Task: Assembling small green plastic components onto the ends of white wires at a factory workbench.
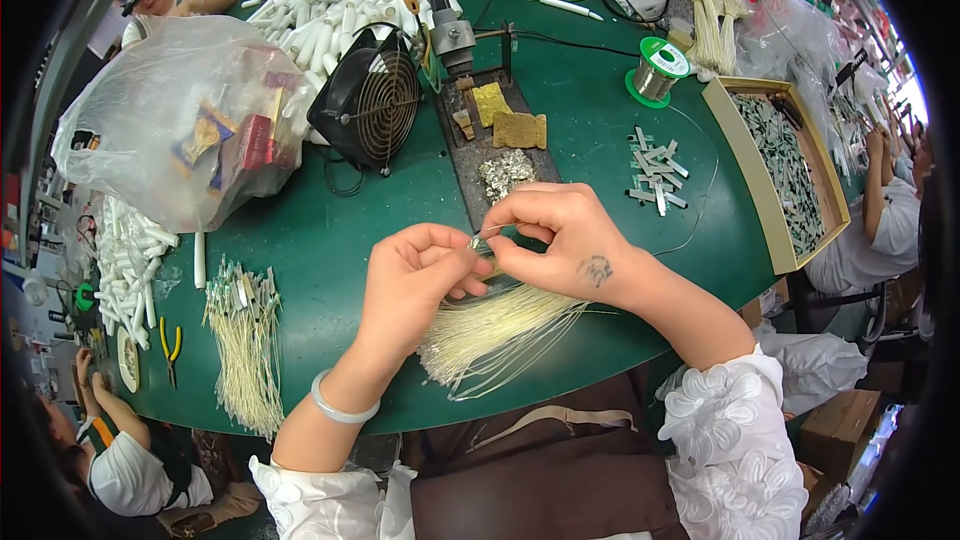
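My left hand (420,265) and my right hand (562,238) meet over the front middle of the green table. Thumb and forefinger of the left pinch a small silvery part (475,241), partly hidden by the fingers. The right fingertips are closed on a thin wire end beside that part. Below my hands lies a loose bundle of pale yellow wires (500,335). Just beyond them is a dark metal plate (462,172) bearing a heap of solder scraps (507,172) and a brown sponge pad (519,130). A clamped soldering iron holder (453,38) rises over its far end.
A black fan (375,105) and a filled plastic bag (190,110) stand left. Yellow-handled pliers (172,350) lie near a finished-looking wire bundle (243,350). At right are a solder spool (656,72), loose metal parts (655,172) and a parts box (785,180). Other people sit around.
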### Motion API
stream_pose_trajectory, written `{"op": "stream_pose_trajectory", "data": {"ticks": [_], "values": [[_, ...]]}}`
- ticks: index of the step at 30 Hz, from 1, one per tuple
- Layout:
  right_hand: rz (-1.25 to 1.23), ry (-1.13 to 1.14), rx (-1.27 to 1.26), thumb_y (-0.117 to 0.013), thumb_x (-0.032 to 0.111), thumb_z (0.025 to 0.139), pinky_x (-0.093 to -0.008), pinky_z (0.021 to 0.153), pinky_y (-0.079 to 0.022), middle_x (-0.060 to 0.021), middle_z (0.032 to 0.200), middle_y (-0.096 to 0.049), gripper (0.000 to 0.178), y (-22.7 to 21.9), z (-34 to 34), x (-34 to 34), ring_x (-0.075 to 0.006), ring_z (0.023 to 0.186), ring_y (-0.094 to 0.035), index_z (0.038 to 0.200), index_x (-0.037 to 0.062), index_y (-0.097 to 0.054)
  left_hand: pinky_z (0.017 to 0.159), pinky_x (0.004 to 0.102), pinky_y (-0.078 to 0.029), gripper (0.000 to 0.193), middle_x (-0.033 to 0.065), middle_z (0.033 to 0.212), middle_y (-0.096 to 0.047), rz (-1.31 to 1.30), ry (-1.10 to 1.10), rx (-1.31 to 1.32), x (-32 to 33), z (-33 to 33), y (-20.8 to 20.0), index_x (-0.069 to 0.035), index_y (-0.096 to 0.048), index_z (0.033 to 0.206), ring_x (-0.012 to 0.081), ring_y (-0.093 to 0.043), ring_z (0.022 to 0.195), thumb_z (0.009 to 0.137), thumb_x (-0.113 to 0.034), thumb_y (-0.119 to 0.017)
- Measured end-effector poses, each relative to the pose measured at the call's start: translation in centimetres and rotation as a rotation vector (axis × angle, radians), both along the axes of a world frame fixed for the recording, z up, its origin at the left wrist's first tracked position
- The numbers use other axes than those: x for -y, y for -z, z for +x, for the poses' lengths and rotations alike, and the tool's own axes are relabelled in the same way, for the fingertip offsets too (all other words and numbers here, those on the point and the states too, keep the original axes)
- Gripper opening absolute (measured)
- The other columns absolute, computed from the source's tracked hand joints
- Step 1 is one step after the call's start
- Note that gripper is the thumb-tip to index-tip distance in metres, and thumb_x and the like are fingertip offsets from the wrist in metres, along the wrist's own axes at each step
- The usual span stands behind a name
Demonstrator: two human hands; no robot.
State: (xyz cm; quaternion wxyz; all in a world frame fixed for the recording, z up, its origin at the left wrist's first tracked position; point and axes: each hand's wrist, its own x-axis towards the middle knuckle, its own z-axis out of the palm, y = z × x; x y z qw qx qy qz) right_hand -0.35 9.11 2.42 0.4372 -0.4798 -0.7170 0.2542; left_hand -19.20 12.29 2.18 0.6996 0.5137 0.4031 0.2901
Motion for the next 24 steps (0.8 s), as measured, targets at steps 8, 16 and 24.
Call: {"op": "stream_pose_trajectory", "data": {"ticks": [8,16,24], "values": [[0.039,0.005,0.028,-0.07,0.004,0.07,-0.0253,0.045,-0.032,-0.001,0.06,-0.049,0.012,0.15,-0.27,0.01,-0.009,0.048,-0.039,0.08,0.0036,-0.064,0.056,0.021,-0.048,0.009,0.0083,0.076,-0.067,-0.032,-0.021,0.041,0.22,0.22,0.16,0.003,-0.06,0.092,0.012,-0.062,0.059,0.085,-0.003,-0.058],[0.091,0.002,0.051,-0.07,0.005,0.069,-0.0254,0.045,-0.033,-0.0011,0.061,-0.05,0.012,0.42,-0.32,-0.09,-0.01,0.048,-0.04,0.079,0.0035,-0.062,0.056,0.0194,-0.046,0.009,0.0076,0.077,-0.068,-0.055,-0.026,0.044,0.23,0.18,0.64,0.002,-0.06,0.092,0.0093,-0.062,0.06,0.086,-0.005,-0.06],[-0.117,0.024,-0.031,-0.068,0.005,0.074,-0.0246,0.046,-0.03,0.0021,0.056,-0.039,0.009,-0.4,-0.04,-0.06,-0.0063,0.049,-0.034,0.079,0.0023,-0.062,0.054,0.0207,-0.047,0.008,0.0098,0.073,-0.067,-0.035,-0.071,0.019,0.43,0.44,0.65,0.003,-0.057,0.091,0.0104,-0.06,0.057,0.084,-0.001,-0.056]]}}
